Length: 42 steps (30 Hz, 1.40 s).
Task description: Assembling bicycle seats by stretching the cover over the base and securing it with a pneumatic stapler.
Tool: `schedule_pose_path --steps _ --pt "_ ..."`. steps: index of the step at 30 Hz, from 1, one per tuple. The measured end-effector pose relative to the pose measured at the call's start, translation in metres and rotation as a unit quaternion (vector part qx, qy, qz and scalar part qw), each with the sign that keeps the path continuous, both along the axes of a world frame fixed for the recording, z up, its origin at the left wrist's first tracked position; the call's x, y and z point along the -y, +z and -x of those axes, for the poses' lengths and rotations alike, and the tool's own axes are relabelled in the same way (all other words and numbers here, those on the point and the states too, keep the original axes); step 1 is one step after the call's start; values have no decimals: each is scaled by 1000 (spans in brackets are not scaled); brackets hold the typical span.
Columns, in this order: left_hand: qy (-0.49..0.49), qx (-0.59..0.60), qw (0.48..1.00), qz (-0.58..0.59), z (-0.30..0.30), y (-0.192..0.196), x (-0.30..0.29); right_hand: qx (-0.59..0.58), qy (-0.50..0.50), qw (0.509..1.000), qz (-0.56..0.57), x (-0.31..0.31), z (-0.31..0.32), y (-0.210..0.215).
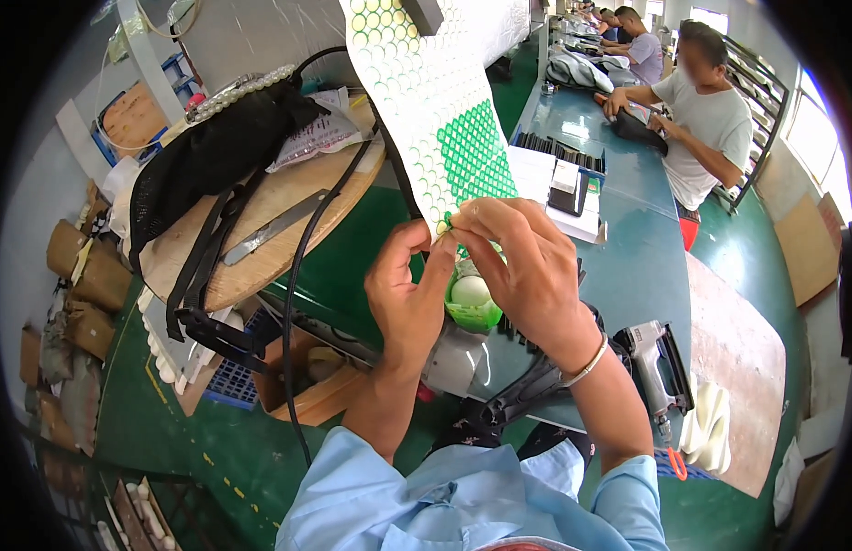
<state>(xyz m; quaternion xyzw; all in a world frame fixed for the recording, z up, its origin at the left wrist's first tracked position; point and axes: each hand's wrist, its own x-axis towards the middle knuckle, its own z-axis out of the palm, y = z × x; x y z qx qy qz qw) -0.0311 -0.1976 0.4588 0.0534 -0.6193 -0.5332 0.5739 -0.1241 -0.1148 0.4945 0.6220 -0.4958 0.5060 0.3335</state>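
A long white sheet of round green stickers (424, 119) hangs in front of me, its lower corner between my hands. The thumb and forefinger of my left hand (406, 289) are closed on that corner. My right hand (532, 266), with a bracelet at the wrist, pinches at the same corner beside a small green sticker (451, 220). Whether the sticker is off the sheet, I cannot tell. Part of the sheet is still covered in green, and elsewhere only ring outlines show. Just below my fingers is a green plastic container (476, 320) with a rounded white thing inside.
On the blue-green bench (642, 266) are a nail gun (651, 367), white boxes (573, 216) and a tray of black strips (559, 151). A round wooden table (279, 248) at left bears a black bag (215, 151) and a metal ruler (274, 228). A co-worker (706, 119) handles a black piece.
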Motion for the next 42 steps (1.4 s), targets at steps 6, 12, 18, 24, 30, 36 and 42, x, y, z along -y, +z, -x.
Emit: schedule_pose_path --steps 6,12,18,24,30,36,42 --pt "43 16 996 82 -2 5 3 -41 3 999 -13 -5 -1 10" --pt "48 14 993 111 1 7 1 -54 -7 998 -15 -8 3 12" --pt "25 21 997 68 -2 3 6 45 32 998 -16 1 0 8" --pt "-1 66 997 35 -12 -1 5 151 -28 986 -66 -5 -7 4" --pt "42 32 995 86 -20 -11 1 184 17 980 -71 -31 6 -15" --pt "38 70 997 22 -36 -63 -8 254 -13 959 -127 -71 36 -76" --pt "-8 155 987 36 -41 -129 -48 407 -32 888 -211 -103 45 -134"
